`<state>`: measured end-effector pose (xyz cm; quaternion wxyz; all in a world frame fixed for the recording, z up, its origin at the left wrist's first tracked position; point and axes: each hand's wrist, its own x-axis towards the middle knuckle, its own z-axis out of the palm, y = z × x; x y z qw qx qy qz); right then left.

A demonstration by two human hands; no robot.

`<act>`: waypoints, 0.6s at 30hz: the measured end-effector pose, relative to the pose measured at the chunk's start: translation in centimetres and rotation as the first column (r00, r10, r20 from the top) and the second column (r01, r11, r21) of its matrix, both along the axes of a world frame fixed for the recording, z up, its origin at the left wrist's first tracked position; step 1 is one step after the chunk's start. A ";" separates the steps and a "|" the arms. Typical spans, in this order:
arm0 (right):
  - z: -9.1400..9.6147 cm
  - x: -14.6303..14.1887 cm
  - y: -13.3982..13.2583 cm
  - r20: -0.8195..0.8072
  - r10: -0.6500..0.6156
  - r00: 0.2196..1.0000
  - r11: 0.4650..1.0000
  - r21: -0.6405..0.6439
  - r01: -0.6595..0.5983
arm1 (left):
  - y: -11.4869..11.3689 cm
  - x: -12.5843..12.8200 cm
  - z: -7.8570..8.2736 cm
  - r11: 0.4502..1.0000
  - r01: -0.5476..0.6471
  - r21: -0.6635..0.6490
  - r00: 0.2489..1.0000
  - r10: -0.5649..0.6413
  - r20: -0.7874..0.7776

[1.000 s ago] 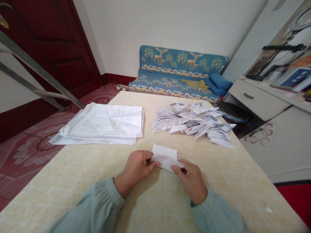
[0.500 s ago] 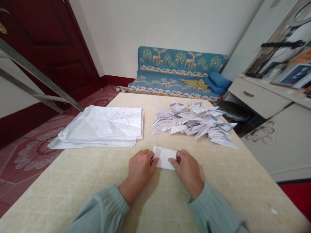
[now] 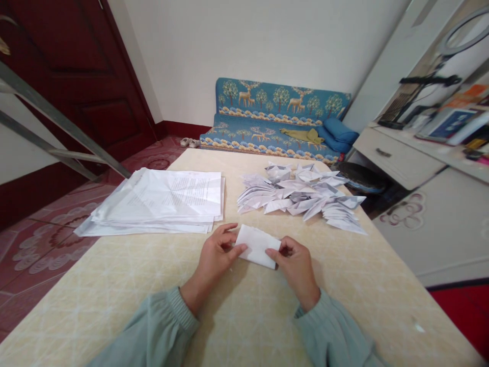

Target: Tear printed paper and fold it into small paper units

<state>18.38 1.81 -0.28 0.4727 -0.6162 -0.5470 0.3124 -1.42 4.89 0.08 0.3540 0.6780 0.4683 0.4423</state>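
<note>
A small folded white paper [image 3: 256,245] lies on the beige table [image 3: 153,285] in front of me. My left hand [image 3: 214,257] pinches its left end between thumb and fingers. My right hand [image 3: 296,265] pinches its right end the same way. Both sleeves are pale green. A stack of flat printed sheets [image 3: 160,199] lies to the left. A heap of folded paper shapes [image 3: 301,196] lies to the right, beyond my hands.
A blue sofa with a deer pattern [image 3: 275,122] stands past the table's far end. White drawers and a desk [image 3: 401,158] are on the right. A dark red door [image 3: 76,76] and metal bars [image 3: 57,122] stand on the left.
The paper was lifted and angled a second ago, then pressed flat into a smaller rectangle. Now both hands pinch its ends and the left fingers have spread a little.
</note>
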 end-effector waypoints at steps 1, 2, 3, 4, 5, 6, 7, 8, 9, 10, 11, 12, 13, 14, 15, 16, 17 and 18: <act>0.0 -0.1 0.0 -0.069 0.017 0.997 1.000 0.007 -0.016 | 0.2 -0.1 0.0 0.999 0.035 -0.023 0.994 -0.032 0.103; 0.1 -0.3 -0.1 -0.115 0.030 0.993 1.000 0.010 -0.029 | 0.2 -0.1 0.0 0.996 0.065 -0.053 0.981 -0.054 0.186; 0.2 -0.5 -0.1 -0.140 0.036 0.989 0.999 0.011 -0.035 | 0.2 -0.2 0.0 0.993 0.085 -0.087 0.967 -0.060 0.249; 0.4 -0.6 -0.1 -0.154 0.039 0.987 0.999 0.011 -0.037 | 0.2 -0.2 0.1 0.988 0.092 -0.123 0.955 -0.053 0.293; 0.5 -0.8 -0.2 -0.165 0.041 0.986 0.999 0.010 -0.040 | 0.1 -0.2 0.1 0.983 0.093 -0.158 0.946 -0.037 0.322; 0.6 -0.9 -0.2 -0.177 0.044 0.983 0.999 0.008 -0.043 | 0.0 -0.2 0.2 0.978 0.087 -0.188 0.940 -0.018 0.342; 0.7 -1.0 -0.3 -0.192 0.047 0.980 0.999 0.008 -0.047 | -0.1 -0.2 0.2 0.975 0.079 -0.210 0.935 0.001 0.354; 0.8 -1.0 -0.3 -0.210 0.052 0.976 0.999 0.011 -0.050 | -0.2 -0.2 0.2 0.972 0.071 -0.225 0.931 0.017 0.365; 0.9 -1.0 -0.3 -0.226 0.056 0.972 0.998 0.017 -0.054 | -0.3 -0.2 0.2 0.969 0.066 -0.238 0.927 0.029 0.373; 1.0 -1.0 -0.4 -0.239 0.060 0.969 0.998 0.023 -0.056 | -0.3 -0.2 0.3 0.967 0.061 -0.247 0.925 0.038 0.378; 1.0 -0.9 -0.4 -0.246 0.061 0.967 0.998 0.030 -0.055 | -0.3 -0.2 0.3 0.965 0.058 -0.256 0.923 0.045 0.382; 1.1 -0.9 -0.4 -0.248 0.060 0.967 0.998 0.040 -0.052 | -0.3 -0.2 0.4 0.963 0.056 -0.262 0.922 0.051 0.384; 1.1 -0.8 -0.5 -0.242 0.059 0.968 0.997 0.054 -0.048 | -0.4 -0.2 0.5 0.962 0.058 -0.267 0.921 0.052 0.386; 1.2 -0.8 -0.5 -0.230 0.057 0.972 0.996 0.077 -0.040 | -0.4 -0.1 0.7 0.961 0.060 -0.270 0.919 0.052 0.390; 1.3 -0.8 -0.6 -0.211 0.057 0.976 0.993 0.110 -0.034 | -0.4 -0.1 0.8 0.960 0.065 -0.271 0.916 0.050 0.397; 1.3 -0.7 -0.6 -0.186 0.061 0.981 0.988 0.153 -0.032 | -0.4 -0.1 0.9 0.960 0.069 -0.271 0.912 0.050 0.408; 1.4 -0.7 -0.6 -0.159 0.067 0.985 0.980 0.197 -0.035 | -0.4 -0.1 1.0 0.961 0.072 -0.268 0.906 0.050 0.420; 1.5 -0.7 -0.7 -0.133 0.074 0.988 0.971 0.237 -0.040 | -0.5 -0.1 1.1 0.962 0.074 -0.262 0.900 0.049 0.433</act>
